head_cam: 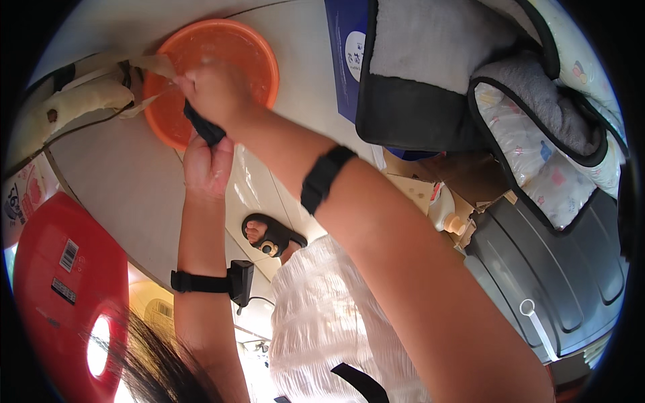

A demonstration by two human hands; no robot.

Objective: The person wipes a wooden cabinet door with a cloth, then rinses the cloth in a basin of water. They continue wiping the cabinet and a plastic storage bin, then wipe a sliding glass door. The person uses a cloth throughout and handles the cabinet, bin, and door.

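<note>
Dark wet-looking cloth [204, 123] is stretched between my two hands above an orange plastic basin [276, 75]. My left hand [207, 163] grips its lower end, palm turned up. Blurred by motion, my right hand [219, 93] is closed at its upper end, with the fingertips partly hidden. A pale beige strap [153, 64] runs from the left up to my right fingers; whether it joins the cloth is unclear. Its other end lies near a padded cream fabric piece [85, 101] with a brown spot. Whitish traces show inside the basin.
A red plastic jug [65, 292] stands close on the left. To the right are a grey fleece-lined cover [428, 45], an open cardboard box [413, 189], a white bottle [446, 209] and a grey lidded bin [544, 272]. My sandalled foot [267, 237] rests on the tiles.
</note>
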